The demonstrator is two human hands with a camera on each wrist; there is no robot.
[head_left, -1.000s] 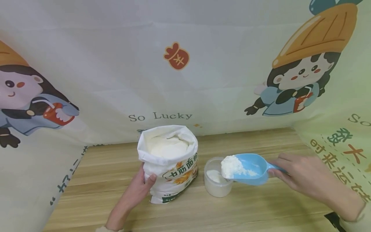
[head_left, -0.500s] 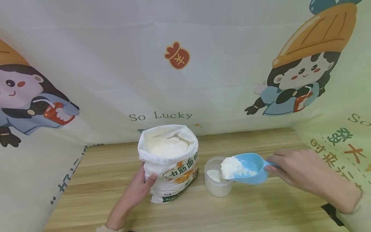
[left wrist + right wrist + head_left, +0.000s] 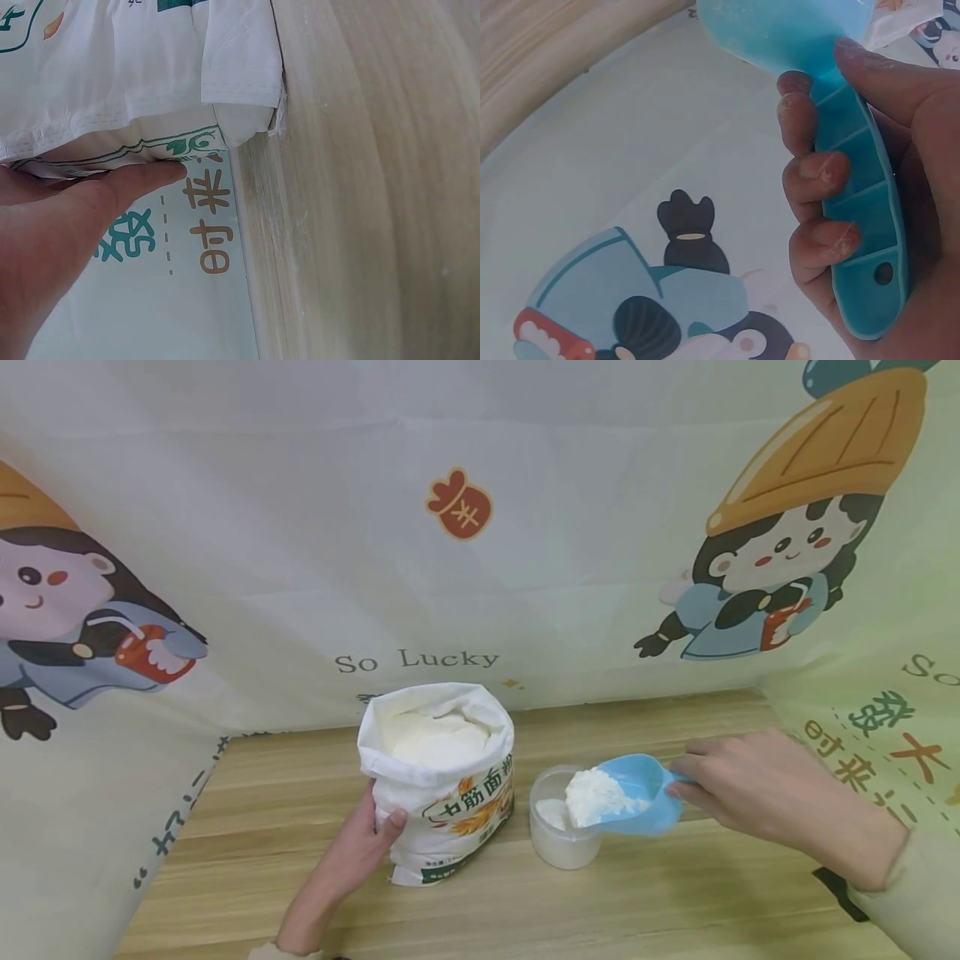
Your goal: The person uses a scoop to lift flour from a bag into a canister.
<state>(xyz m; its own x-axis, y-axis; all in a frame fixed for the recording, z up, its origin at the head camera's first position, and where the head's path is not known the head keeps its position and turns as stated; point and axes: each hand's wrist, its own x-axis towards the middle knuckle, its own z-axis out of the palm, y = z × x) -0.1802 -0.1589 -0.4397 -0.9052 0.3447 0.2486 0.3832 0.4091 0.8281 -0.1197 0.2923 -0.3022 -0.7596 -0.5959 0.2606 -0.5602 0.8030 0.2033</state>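
An upright white flour bag (image 3: 408, 789) with a rolled-down rim stands on the table, full of flour (image 3: 438, 739). My left hand (image 3: 363, 847) grips its left side, thumb on the front; the other fingers are mostly hidden behind it. In the left wrist view, the bag's lower part (image 3: 150, 82) lies above the thumb. My right hand (image 3: 783, 793) holds a blue scoop (image 3: 660, 806), fingers curled round its ribbed handle (image 3: 862, 165). A heap of flour (image 3: 596, 797) fills the scoop's front, which hangs over the right rim of a clear round tub (image 3: 562, 852) with white powder inside.
The wood-grain table (image 3: 247, 827) ends at a printed cloth backdrop (image 3: 585, 568) at the back and on both sides. A dark object (image 3: 840, 893) lies by the right sleeve, too little shown to name.
The scoop has moved slightly left, its flour heap now further over the tub. My right hand has shifted left and up with it. The left hand and bag hold still.
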